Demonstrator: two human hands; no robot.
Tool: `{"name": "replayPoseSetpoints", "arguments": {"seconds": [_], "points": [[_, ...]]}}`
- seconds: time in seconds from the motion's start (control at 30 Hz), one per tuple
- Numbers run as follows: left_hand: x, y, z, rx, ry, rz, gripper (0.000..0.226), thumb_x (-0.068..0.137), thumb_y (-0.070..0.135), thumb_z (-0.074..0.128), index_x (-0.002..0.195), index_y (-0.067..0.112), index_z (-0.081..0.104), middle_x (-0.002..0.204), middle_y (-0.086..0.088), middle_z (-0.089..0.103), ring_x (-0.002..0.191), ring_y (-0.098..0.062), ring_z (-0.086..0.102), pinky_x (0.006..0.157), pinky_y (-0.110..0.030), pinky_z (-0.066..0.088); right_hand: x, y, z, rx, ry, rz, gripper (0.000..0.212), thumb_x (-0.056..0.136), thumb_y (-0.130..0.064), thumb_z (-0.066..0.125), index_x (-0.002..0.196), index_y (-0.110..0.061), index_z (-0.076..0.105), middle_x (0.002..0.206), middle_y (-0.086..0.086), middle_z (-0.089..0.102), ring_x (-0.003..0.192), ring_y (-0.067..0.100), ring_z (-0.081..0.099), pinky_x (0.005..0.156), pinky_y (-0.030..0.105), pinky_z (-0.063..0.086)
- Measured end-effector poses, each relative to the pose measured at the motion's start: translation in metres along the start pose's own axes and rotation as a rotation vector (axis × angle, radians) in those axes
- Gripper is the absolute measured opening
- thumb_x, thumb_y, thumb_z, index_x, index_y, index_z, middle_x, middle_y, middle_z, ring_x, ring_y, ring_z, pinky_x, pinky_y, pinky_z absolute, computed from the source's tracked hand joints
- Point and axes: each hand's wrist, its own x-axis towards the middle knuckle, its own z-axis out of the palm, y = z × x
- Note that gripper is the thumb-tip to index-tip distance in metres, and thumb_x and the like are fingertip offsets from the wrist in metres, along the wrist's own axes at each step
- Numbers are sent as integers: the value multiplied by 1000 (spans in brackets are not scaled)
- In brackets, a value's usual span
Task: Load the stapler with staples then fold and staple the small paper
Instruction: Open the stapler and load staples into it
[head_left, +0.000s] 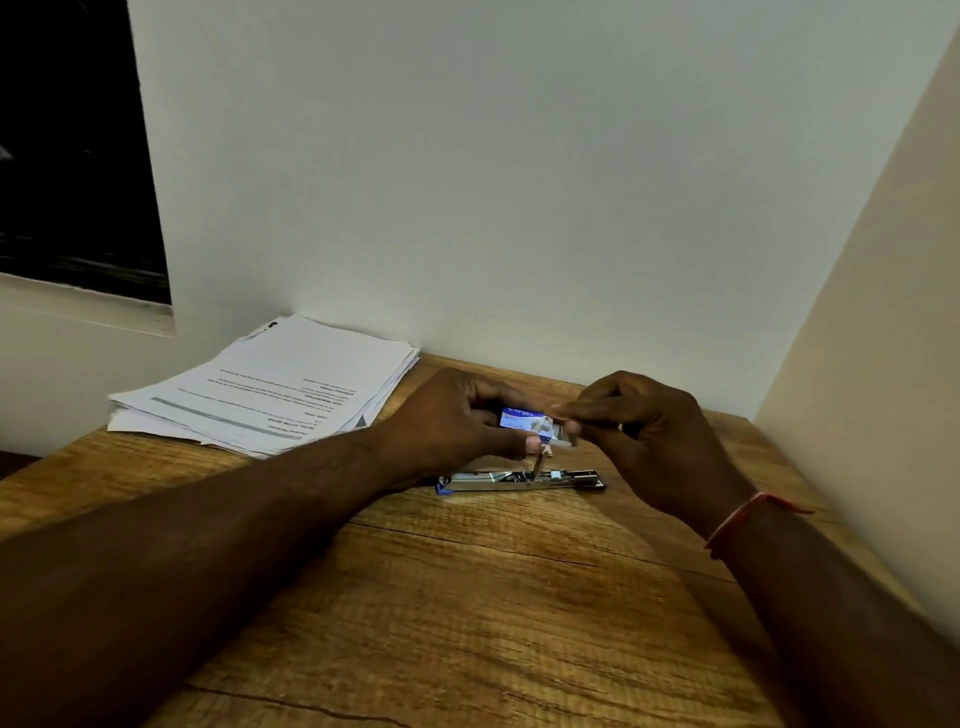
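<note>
My left hand (447, 421) grips a small blue and white staple box (522, 419) above the table. At the box's right end, my right hand (644, 431) pinches something small and pale with thumb and fingertips; I cannot tell if it is the flap or a strip of staples. Just below both hands the stapler (519, 480) lies opened out flat on the wooden table (467, 597), its metal staple channel facing up. The small paper cannot be made out apart from the stack.
A stack of printed sheets (270, 389) lies at the back left against the white wall. A second wall closes the table in on the right. A dark window is at the upper left.
</note>
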Motion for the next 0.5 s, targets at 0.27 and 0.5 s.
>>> {"name": "replayPoseSetpoints", "arguments": {"seconds": [0.27, 0.5], "points": [[3, -4, 0, -76, 6, -37, 42, 83, 15, 100, 122, 20, 87, 112, 3, 88, 106, -14, 85, 104, -38, 67, -1, -2, 5, 417, 109, 459, 15, 103, -21, 74, 111, -23, 86, 95, 3, 83, 79, 18, 71, 66, 30, 61], [6, -4, 1, -254, 17, -86, 40, 87, 5, 95, 125, 8, 84, 113, -11, 87, 108, -28, 85, 104, -50, 67, -1, -13, 10, 1050, -4, 690, 31, 95, -10, 72, 121, 6, 74, 99, 23, 78, 80, 22, 77, 74, 27, 68]]}}
